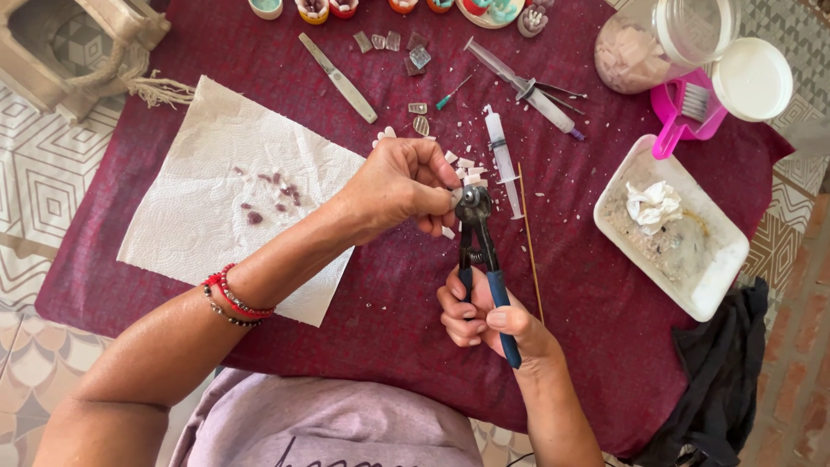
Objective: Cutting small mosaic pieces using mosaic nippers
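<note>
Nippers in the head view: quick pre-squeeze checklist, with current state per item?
1. Right hand grips the blue handles of the nippers: ok.
2. Left hand pinches a small pale piece at the nipper head: ok.
3. Piece seated between the cutting wheels: cannot tell, fingers hide the contact.
4. Left fingertips away from the nipper head: not ok, they sit right against it.
5. Cloth-covered table under the nippers to catch chips, white fragments already lying there: ok.
6. Syringe and thin wooden stick out of the handles' path: ok, both lie just to the side.
</note>
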